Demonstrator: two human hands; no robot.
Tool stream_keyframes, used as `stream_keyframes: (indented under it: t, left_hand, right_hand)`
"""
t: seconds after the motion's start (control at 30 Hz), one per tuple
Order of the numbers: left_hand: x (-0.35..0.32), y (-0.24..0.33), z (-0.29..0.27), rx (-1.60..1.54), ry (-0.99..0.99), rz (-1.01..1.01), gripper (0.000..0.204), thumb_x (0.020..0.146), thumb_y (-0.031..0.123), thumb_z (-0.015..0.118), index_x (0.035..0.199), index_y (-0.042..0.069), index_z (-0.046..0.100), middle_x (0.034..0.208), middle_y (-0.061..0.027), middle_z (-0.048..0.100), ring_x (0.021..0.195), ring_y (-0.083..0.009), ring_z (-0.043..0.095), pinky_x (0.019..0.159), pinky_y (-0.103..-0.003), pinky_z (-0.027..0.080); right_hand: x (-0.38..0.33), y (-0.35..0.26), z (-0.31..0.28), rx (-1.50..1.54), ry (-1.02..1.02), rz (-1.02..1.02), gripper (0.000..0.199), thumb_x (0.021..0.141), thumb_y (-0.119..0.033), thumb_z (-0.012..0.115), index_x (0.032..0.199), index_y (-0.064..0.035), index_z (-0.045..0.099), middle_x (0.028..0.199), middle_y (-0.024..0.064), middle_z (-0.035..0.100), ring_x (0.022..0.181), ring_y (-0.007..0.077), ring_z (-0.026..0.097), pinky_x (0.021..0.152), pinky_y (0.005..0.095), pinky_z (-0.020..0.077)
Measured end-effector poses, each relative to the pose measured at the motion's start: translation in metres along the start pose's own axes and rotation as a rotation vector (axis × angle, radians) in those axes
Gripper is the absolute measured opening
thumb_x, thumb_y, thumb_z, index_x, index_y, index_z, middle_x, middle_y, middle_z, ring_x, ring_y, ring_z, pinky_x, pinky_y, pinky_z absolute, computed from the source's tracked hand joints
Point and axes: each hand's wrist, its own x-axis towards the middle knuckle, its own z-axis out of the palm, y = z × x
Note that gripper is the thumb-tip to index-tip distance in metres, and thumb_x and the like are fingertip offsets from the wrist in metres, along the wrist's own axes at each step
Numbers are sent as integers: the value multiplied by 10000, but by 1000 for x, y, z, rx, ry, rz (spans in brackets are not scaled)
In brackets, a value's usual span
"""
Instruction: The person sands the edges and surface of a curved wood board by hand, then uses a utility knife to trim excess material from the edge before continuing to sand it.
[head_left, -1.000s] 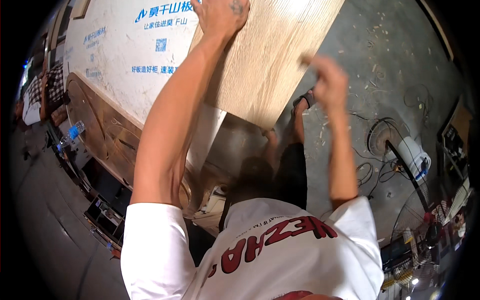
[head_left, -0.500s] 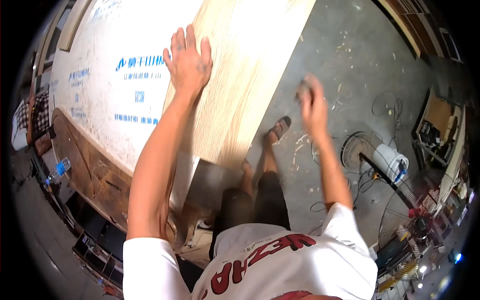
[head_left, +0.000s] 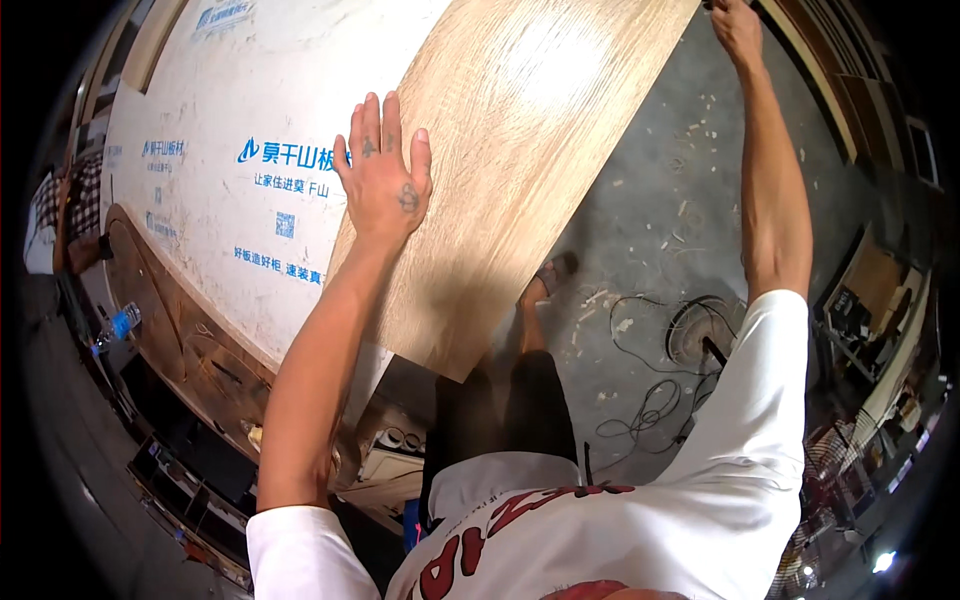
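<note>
A wood-grain board (head_left: 480, 210) lies at a slant over a large white sheet (head_left: 290, 80) with blue print. My left hand (head_left: 385, 195) rests flat on the board's left part, fingers stretched out, holding nothing. Far off at the upper right, my right hand (head_left: 738, 32) is closed at the far end of the board's right edge. Something small and dark shows at its fingers, cut by the picture's edge, so its kind cannot be made out.
A brown wooden table (head_left: 160, 300) with a plastic bottle (head_left: 122, 325) stands at the left. Another person (head_left: 70, 215) in checked cloth is beyond it. Cables (head_left: 650, 410), a round fan base (head_left: 700, 330) and wood scraps lie on the grey floor. Boards (head_left: 815, 75) lean at the upper right.
My right hand has gone from above the floor up and away to the board's far right edge. My left hand stays flat, appearing slightly lower. My body leans further forward.
</note>
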Motion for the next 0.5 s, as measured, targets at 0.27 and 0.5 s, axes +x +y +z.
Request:
stream_keyframes:
  t: [0.27,0.5]
  left_hand:
    - [0,-6,6,-4,37,37,599,1016,394,405,1499,41,376,1554,-208,349,1449,-361,289,1171,-544,159]
    - [0,2,0,-132,72,105,650,1008,422,333,1511,11,344,1568,-242,308,1470,-379,241,1177,-577,107]
  right_hand:
    - [-199,-108,11,29,-20,-121,505,844,76,474,1204,-199,697,1091,99,713,993,261,697,856,321,535]
    - [-529,-297,2,232,-441,-189,380,760,-32,588,1104,-149,700,853,70,622,854,277,621,793,446,466]
